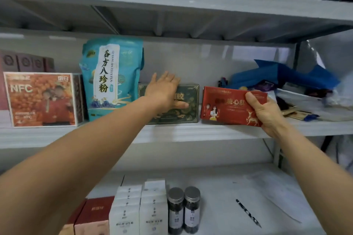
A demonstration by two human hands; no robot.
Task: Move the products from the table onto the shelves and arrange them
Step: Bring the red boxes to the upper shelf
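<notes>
Red box (229, 105) clamped in right hand (267, 112), landing on shelf (191, 131); left hand (164, 89) flat, open on green box (189, 107); next: square up.

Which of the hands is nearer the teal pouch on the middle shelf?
Left. The left hand rests on the dark green box right beside the teal pouch; the right hand holds the red box farther right.

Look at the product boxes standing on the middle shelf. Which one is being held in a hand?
The red box, at the right of the row: the right hand closes around its right end. The left hand only rests flat on the dark green box.
</notes>
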